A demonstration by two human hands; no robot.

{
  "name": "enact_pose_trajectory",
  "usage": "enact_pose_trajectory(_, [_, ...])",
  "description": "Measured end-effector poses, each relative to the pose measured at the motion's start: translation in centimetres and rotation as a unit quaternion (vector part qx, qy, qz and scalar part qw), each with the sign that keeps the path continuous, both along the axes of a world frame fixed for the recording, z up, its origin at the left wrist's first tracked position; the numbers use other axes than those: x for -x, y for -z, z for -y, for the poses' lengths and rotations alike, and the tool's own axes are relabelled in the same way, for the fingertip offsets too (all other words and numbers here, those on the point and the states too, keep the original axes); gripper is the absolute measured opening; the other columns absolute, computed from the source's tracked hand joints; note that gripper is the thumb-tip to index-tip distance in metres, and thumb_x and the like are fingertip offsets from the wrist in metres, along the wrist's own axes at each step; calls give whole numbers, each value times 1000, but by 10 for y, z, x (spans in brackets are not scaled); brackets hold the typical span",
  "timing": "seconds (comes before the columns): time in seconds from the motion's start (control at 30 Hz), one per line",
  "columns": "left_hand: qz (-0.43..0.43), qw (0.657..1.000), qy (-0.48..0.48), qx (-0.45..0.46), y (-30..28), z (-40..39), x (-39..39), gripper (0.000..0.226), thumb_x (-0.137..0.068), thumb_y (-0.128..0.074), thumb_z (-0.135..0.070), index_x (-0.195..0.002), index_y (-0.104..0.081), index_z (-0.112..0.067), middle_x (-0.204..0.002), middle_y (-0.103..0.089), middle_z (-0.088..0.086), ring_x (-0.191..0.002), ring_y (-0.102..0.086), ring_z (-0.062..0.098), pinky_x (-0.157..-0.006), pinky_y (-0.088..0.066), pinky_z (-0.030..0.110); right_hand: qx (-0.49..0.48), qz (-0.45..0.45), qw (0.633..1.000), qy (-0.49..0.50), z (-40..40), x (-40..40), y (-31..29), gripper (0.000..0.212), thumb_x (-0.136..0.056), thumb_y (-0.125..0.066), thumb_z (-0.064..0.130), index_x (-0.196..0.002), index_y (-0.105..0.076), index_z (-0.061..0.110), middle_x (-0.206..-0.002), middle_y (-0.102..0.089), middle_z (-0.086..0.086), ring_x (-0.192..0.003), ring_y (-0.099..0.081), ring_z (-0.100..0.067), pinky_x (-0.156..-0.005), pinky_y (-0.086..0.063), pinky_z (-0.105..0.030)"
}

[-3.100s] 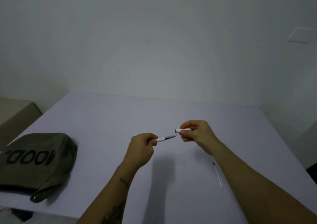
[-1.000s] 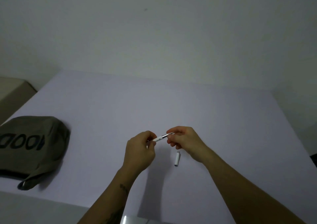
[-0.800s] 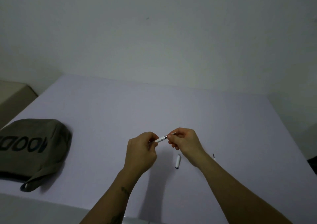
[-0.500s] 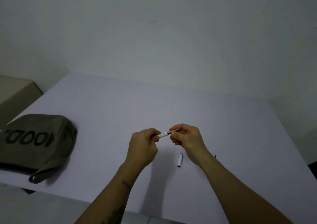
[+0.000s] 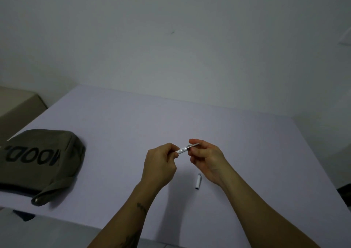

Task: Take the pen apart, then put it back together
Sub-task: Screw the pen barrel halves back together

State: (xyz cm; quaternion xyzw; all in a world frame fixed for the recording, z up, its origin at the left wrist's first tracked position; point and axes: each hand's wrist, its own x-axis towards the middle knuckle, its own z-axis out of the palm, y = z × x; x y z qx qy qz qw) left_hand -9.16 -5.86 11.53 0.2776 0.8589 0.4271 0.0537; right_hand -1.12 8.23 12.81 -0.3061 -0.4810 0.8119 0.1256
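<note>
Both hands are hovering above the middle of the pale lilac desk [image 5: 247,137], meeting over a slim white plastic pen body with a dark grip section and a thin pointed tip [image 5: 187,148]. The left hand [image 5: 159,164] is curling into a loose fist, its thumb and forefinger closing on the white rear end of the pen body, with the other fingers folding in toward the palm. The right hand [image 5: 206,157] is pinching the front end, its thumb and forefinger closing around the dark section while the pointed tip is sticking out past them toward the upper right; its remaining fingers are bending inward beneath. The pen body is tilting slightly, its tip end higher, and is bridging the small gap between the two hands, clear of the desk.

A short white cylindrical pen cap [image 5: 198,181] is lying on the desk just below the right hand and beside the right wrist, apart from the pen body. A soft olive-green fabric bag with large dark lettering [image 5: 38,158] is resting at the left edge of the desk, well apart from the hands
</note>
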Motion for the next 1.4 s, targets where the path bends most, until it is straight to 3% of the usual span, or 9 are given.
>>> enact_pose_trajectory(0.13, [-1,1000,2,-1,0,1,1,11,-90,-62,-14,-91,-71,-21,-69,-62,-11,-60,-58,8,-53,-39,14,-45,19,999,2,2,0,1,12,-88,-63,-4,-88,-74,1,-73,-65,-10,-68,-58,-19,-62,-53,-28])
enact_pose_trajectory(0.23, [2,1000,0,-2,1,1,2,11,-90,-63,-14,-91,-71,-22,-68,-62,-12,-60,-59,9,-53,-41,15,-74,33,997,15,2,0,1,16,-89,-63,-4,-90,-76,5,-72,-67,-6,-72,-60,-19,-66,-53,-28])
enact_pose_trajectory(0.4, [7,1000,-6,-5,2,0,1,12,-89,-65,-15,-90,-71,-25,-66,-59,-17,-60,-59,7,-53,-41,12,25,3,1000,6,3,-1,1,17,-88,-62,-5,-97,-72,6,-75,-67,-7,-69,-61,-19,-62,-51,-30])
enact_pose_trajectory(0.5, [16,1000,-7,-7,4,0,1,13,-88,-65,-14,-89,-71,-27,-66,-60,-17,-60,-59,7,-53,-42,13,4,17,1000,1,5,0,2,12,-88,-63,-2,-86,-72,6,-72,-63,-7,-65,-57,-17,-59,-50,-29])
enact_pose_trajectory(0.7, [37,999,-21,-16,5,3,4,14,-89,-65,-14,-87,-71,-27,-68,-63,-15,-63,-62,10,-58,-54,21,3,27,1000,-16,3,2,0,26,-91,-59,-4,-92,-79,13,-77,-69,-4,-75,-61,-18,-64,-53,-30])
enact_pose_trajectory(0.9, [47,998,-28,-23,9,6,6,14,-88,-65,-13,-88,-71,-25,-68,-63,-14,-63,-62,12,-59,-55,23,-11,47,999,-19,11,9,3,17,-90,-64,5,-86,-79,14,-78,-68,-5,-78,-58,-20,-63,-50,-31])
enact_pose_trajectory(1.1, [60,997,-33,-29,13,9,9,14,-89,-65,-13,-87,-70,-25,-70,-65,-12,-65,-64,13,-62,-58,26,16,40,998,-34,11,9,5,23,-92,-60,3,-101,-78,14,-78,-66,-2,-74,-57,-17,-62,-49,-30])
enact_pose_trajectory(1.23, [69,997,-30,-31,15,9,10,13,-89,-65,-12,-88,-71,-23,-71,-65,-11,-66,-64,13,-62,-57,27,-28,65,998,-6,16,13,7,15,-90,-64,6,-89,-77,14,-79,-64,-5,-76,-55,-20,-61,-49,-31])
enact_pose_trajectory(1.4, [79,996,-34,-28,19,10,11,15,-89,-64,-12,-85,-69,-26,-70,-64,-12,-66,-63,13,-61,-56,25,-33,62,997,-25,14,12,7,23,-93,-59,2,-101,-77,14,-85,-65,-6,-80,-57,-20,-65,-50,-31])
